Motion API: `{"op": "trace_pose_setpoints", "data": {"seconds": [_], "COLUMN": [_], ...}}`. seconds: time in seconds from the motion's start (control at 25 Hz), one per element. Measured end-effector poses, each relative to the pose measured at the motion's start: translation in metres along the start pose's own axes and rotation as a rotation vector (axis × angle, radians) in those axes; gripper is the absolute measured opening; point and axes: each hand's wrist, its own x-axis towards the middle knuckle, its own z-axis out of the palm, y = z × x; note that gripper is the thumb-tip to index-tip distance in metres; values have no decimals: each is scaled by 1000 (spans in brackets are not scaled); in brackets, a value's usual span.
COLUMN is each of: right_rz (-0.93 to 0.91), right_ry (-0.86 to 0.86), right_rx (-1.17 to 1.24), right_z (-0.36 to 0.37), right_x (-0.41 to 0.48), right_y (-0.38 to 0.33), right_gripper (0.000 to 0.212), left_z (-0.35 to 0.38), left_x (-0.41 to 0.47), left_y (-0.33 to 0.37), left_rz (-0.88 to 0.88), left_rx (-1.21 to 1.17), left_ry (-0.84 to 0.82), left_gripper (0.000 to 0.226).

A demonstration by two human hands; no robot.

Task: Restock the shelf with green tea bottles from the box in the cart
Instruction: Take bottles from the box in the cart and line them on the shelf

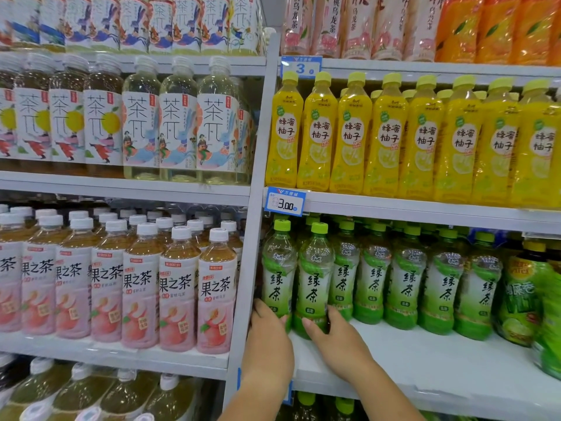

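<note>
Most of the view is filled by grey shelving (pixel 258 165), split by an upright post into a left and a right bay. The left bay is packed with rows of white-capped tea bottles (pixel 179 287) with pale and pink labels. In the right bay, a tight row of yellow bottles (pixel 388 138) is lined up on the upper shelf. Under it, the green tea bottles (pixel 406 284) are ranged along the white shelf board (pixel 425 360), green caps up, several rows deep, with darker green bottles just beside them at the far right. A bare strip of the board is seen in front of the row.

Two of the green tea bottles are set at the left end, close to the post and a little forward of the others: the end bottle (pixel 277 268) and the second bottle (pixel 314 278), both upright and touching side by side.

The end bottle is gripped low down by the left hand (pixel 267 338), its fingers curled round the base on the post side and the thumb laid across the front. The second bottle is held at its base by the right hand (pixel 337 338), thumb pressed on the front, fingers wrapped round the right side.

A blue and white price tag (pixel 285 203) is clipped to the shelf edge above the end bottle
</note>
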Motion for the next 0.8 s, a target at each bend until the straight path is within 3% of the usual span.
{"op": "trace_pose_setpoints", "data": {"seconds": [0.44, 0.68, 0.8], "right_rz": [-3, 65, 81], "right_ry": [-21, 21, 16], "right_rx": [-19, 103, 150], "right_z": [-1, -10, -15], "right_x": [-2, -8, -15], "right_y": [-1, 0, 0], "right_gripper": [64, 74, 73], "left_z": [-9, -32, -46], "left_x": [-5, -7, -10], "left_y": [1, 9, 18], "left_rz": [0, -33, -71], "left_rx": [17, -307, -361], "left_ry": [20, -119, -172], "left_gripper": [54, 36, 39]}}
